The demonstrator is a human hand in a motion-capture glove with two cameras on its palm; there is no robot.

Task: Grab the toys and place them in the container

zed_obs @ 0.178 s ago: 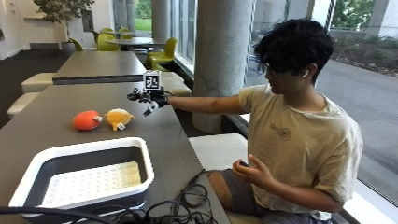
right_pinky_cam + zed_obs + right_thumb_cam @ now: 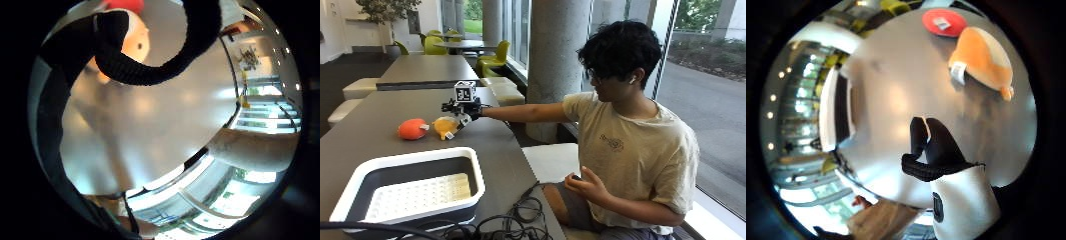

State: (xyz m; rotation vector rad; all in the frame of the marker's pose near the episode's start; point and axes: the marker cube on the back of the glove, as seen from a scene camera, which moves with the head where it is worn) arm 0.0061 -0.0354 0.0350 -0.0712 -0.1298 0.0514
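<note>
On the grey table lie two soft toys side by side: a red-orange one and a yellow-orange one. My gloved right hand hovers just beside and above the yellow-orange toy, fingers relaxed, holding nothing. In the thumb side palm view the glove's fingers stick out over bare table, with the yellow-orange toy and the red toy beyond them. In the little finger side palm view a black strap partly hides the yellow-orange toy. The white-rimmed container stands nearer the table's front.
A tangle of black cables lies on the table in front of the container. The person's bare left hand is held over the lap. A thick pillar stands behind the table's right edge.
The gloved hand has moved a little left and down, closer to the yellow-orange toy. The toys and the container have stayed put.
</note>
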